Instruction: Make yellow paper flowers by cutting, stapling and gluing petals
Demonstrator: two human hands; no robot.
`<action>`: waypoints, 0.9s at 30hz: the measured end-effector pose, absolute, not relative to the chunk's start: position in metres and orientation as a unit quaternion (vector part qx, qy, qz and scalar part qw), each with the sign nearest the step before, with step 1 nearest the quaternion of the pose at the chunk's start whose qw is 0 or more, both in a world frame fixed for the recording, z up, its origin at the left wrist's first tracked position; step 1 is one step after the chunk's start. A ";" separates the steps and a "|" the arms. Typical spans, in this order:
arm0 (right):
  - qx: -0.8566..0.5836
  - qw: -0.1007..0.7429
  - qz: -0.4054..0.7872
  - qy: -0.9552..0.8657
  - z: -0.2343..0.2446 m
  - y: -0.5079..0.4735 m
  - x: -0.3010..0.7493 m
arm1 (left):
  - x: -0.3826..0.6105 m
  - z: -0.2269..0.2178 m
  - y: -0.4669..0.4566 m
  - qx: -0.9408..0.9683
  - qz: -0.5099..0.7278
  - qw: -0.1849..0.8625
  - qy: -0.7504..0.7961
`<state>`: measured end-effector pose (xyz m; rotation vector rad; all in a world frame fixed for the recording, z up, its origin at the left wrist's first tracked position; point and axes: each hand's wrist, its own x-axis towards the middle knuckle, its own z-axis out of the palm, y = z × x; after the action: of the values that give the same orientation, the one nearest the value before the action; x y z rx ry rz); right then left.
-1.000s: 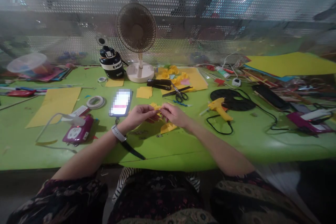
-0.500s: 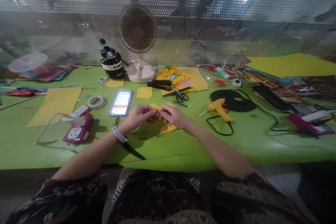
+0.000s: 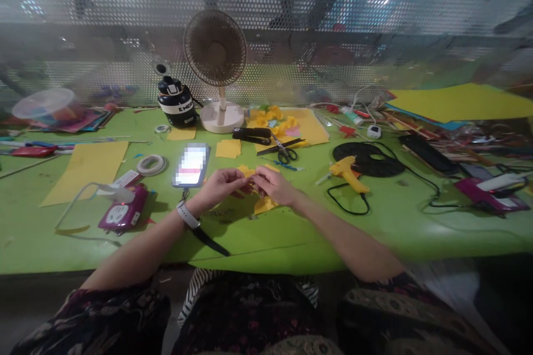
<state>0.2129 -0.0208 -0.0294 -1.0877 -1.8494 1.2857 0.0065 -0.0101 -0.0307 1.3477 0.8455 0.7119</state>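
Observation:
My left hand (image 3: 225, 184) and my right hand (image 3: 273, 184) meet fingertip to fingertip above the green table. Both are closed in a pinch on a small piece of yellow paper (image 3: 245, 170), mostly covered by the fingers. Under and beside my right hand lies more yellow paper (image 3: 265, 208). Just left of my left hand is a phone (image 3: 190, 165) with a lit screen. Scissors (image 3: 285, 154) and a black stapler (image 3: 251, 134) lie beyond the hands. To the right, a yellow glue gun (image 3: 348, 173) rests on its side.
A white fan (image 3: 222, 116) and a dark bottle (image 3: 177, 108) stand at the back. Yellow paper flowers (image 3: 275, 113) lie on yellow sheets. A tape roll (image 3: 151, 165) and a purple power strip (image 3: 124, 212) are at left. A black palette-like disc (image 3: 366, 158) and cables lie at right.
The fingers of my right hand have shifted slightly and curl more over the yellow paper. My left hand stays almost in place. The whole view has moved a little.

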 end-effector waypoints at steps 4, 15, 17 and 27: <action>-0.400 0.313 0.496 -0.705 -0.028 -0.021 0.215 | 0.005 -0.032 -0.008 0.597 0.302 0.649 0.363; -0.447 0.324 0.373 -0.746 -0.028 -0.025 0.212 | 0.012 -0.031 -0.014 0.550 0.371 0.640 0.388; -0.450 0.327 0.371 -0.744 -0.029 -0.026 0.210 | 0.014 -0.032 -0.015 0.550 0.377 0.630 0.399; -0.690 0.256 0.085 -0.672 -0.024 0.029 0.271 | 0.015 -0.033 -0.012 0.542 0.391 0.611 0.424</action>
<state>0.2714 0.0285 -0.0237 -1.8715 -1.8238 0.2310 0.0149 -0.0116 -0.0330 1.2510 0.9795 0.9030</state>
